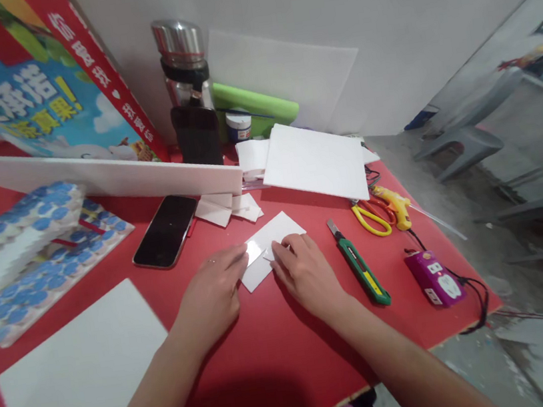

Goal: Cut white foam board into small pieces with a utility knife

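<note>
In front of me a white foam board piece (282,226) lies on the red table. Across it is a clear, glossy strip (256,249), perhaps a ruler. My left hand (212,287) has its fingers together on the left end of this strip. On the other side, my right hand (305,271) is closed, its fingertips pinching a small white piece (269,253) against the board; the fingers partly hide it. A green utility knife (360,266) with its blade out rests to the right of my right hand.
A black phone (166,232) and small white offcuts (216,209) lie beyond my left hand. Yellow-handled scissors (371,218), a yellow glue gun (394,206) and a purple power box (435,278) are at right. A white sheet (86,374) lies at left.
</note>
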`<state>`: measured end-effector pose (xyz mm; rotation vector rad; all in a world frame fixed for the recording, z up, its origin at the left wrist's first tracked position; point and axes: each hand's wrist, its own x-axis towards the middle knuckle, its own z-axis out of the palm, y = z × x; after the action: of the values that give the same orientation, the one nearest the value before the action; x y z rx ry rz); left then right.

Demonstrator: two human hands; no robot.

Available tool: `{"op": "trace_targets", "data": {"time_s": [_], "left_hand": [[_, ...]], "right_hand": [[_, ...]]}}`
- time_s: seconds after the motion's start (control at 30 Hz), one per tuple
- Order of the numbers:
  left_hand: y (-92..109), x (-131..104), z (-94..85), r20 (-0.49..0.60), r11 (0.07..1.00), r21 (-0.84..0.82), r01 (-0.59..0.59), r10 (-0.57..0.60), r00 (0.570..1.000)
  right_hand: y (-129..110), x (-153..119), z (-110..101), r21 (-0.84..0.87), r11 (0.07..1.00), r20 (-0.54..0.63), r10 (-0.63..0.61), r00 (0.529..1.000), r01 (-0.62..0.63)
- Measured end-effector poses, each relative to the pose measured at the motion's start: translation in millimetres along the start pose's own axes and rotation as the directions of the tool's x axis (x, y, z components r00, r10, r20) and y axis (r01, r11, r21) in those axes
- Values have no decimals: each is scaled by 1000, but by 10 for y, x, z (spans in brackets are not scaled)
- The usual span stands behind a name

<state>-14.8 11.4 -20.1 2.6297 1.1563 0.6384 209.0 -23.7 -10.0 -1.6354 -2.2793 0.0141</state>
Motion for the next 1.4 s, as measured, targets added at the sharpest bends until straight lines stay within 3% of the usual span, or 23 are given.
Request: {"op": "trace_targets", "data": {"time_s": [0.33, 0.77, 1.4], "left_hand": [[23, -2, -16, -34, 1000, -9, -5, 5, 999], [-4, -20, 14, 2, 1000, -11, -5, 5, 1000], [3, -21, 20, -1, 1000, -30, 4, -4, 1000]], "right_hand": [[9, -20, -3, 21, 1000, 15, 18, 1000, -18], [-10, -46, -63, -10, 1000, 75, -18, 997, 19], [-7, -71, -35, -51, 998, 77, -15, 997, 19]]}}
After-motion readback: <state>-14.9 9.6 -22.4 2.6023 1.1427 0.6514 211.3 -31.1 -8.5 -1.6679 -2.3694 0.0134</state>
